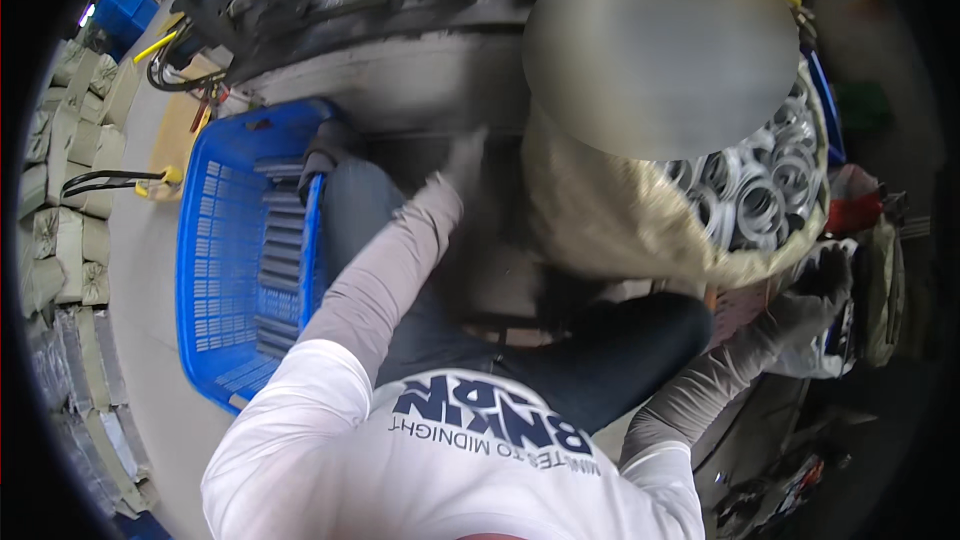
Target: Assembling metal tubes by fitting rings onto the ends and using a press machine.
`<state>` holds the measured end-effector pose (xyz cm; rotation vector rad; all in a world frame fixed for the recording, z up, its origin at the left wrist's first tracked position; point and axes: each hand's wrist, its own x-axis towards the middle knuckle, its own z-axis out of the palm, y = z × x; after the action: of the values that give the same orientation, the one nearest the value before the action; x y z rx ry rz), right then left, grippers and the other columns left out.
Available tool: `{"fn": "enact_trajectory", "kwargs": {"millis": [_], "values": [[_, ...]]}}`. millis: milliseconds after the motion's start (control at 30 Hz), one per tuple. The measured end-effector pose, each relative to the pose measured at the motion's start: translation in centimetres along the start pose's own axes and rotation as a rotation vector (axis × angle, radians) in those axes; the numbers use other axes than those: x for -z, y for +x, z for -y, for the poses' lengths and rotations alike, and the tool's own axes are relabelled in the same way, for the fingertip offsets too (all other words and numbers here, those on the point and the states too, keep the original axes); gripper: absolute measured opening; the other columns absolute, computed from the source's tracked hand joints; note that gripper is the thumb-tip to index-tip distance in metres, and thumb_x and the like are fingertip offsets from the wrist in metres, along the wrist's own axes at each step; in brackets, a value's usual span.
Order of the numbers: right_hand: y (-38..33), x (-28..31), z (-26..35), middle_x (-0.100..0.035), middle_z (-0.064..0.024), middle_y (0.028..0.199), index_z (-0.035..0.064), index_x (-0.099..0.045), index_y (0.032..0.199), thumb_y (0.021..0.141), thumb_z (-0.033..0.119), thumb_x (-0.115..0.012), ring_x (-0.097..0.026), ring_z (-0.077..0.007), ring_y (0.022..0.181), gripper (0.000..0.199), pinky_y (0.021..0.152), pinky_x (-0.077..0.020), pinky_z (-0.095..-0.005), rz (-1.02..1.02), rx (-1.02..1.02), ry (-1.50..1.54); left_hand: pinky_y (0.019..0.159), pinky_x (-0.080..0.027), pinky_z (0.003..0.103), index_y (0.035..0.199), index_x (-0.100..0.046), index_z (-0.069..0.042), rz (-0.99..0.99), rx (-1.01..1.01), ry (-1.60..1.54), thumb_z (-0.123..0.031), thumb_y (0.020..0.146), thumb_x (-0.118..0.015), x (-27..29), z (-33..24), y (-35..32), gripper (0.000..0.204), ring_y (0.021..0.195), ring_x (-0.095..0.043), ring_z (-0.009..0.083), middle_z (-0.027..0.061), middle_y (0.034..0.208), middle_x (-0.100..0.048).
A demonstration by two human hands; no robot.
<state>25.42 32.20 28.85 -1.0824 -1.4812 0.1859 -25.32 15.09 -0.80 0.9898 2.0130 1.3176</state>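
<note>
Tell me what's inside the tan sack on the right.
Silvery rings lie heaped inside the sack, up near its rim. Part of the opening is blurred over, and whatever lies beneath the top rings is hidden.

Over on the left, I'm seeing lots of wrapped bundles [68, 245] lying close together along the grey floor [150, 290], while a blue box [126, 16] is sitting farther back.

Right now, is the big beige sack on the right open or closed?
Open: the beige sack shows grey metal rings through its mouth, the rim around them. Part of the mouth is hidden.
</note>
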Motion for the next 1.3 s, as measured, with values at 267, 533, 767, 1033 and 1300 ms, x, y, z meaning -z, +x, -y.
{"fn": "enact_trajectory", "kwargs": {"millis": [267,533,767,1033,1300], "values": [[-14.2,3.5,12.1,-0.075,-0.0231,0.116,-0.0126,-0.069,0.121,0.106,0.02,-0.048,-0.073,-0.028,0.103,0.042,0.09,-0.0588,-0.0369,0.281,-0.036,0.532,0.108,-0.054,0.035,0.141,-0.062,0.001,-0.217,-0.364,-0.231,-0.033,0.111,-0.06,22.4,-12.9,-7.0,0.046,0.128,-0.065,0.0224,0.0141,0.137,-0.066],[-23.5,-0.8,22.4,-0.072,-0.0071,0.097,-0.0068,-0.071,0.122,0.101,0.0,-0.064,-0.064,-0.0099,0.085,0.023,0.075,-0.0495,-0.0226,1.114,-0.313,0.549,0.059,-0.042,0.023,0.126,-0.073,-0.002,-0.62,-0.016,-0.012,-0.021,0.106,-0.068,43.1,0.1,-16.5,0.028,0.067,-0.051,0.0035,-0.0053,0.087,-0.064],[-27.4,-8.7,23.5,-0.07,-0.0009,0.091,-0.0057,-0.069,0.125,0.105,0.01,-0.069,-0.06,-0.0053,0.076,0.026,0.066,-0.0478,-0.022,1.387,-0.531,0.296,0.1,-0.054,0.044,0.133,-0.072,-0.002,-0.334,0.01,0.841,-0.034,0.091,-0.073,43.6,13.0,-21.8,0.052,0.11,-0.073,0.0392,0.0213,0.106,-0.078],[-28.9,-20.8,33.7,-0.075,-0.0124,0.112,-0.0022,-0.067,0.133,0.1,0.011,-0.074,-0.073,-0.0166,0.099,0.036,0.085,-0.0573,-0.0304,1.366,-0.213,0.554,0.088,-0.055,0.048,0.112,-0.075,-0.003,-0.296,0.071,0.528,-0.03,0.092,-0.065,45.7,3.1,-14.9,0.035,0.098,-0.074,0.0399,0.0231,0.103,-0.076],[-30.6,-36.3,46.7,-0.071,-0.0223,0.131,0.0078,-0.063,0.142,0.084,0.033,-0.085,-0.068,-0.0379,0.123,0.067,0.103,-0.0544,-0.048,1.353,0.219,0.481,0.093,-0.055,0.044,0.111,-0.072,-0.002,0.161,-0.29,0.875,-0.032,0.088,-0.067,44.0,-19.8,-8.1,0.038,0.104,-0.073,0.0369,0.0224,0.104,-0.074]]}}
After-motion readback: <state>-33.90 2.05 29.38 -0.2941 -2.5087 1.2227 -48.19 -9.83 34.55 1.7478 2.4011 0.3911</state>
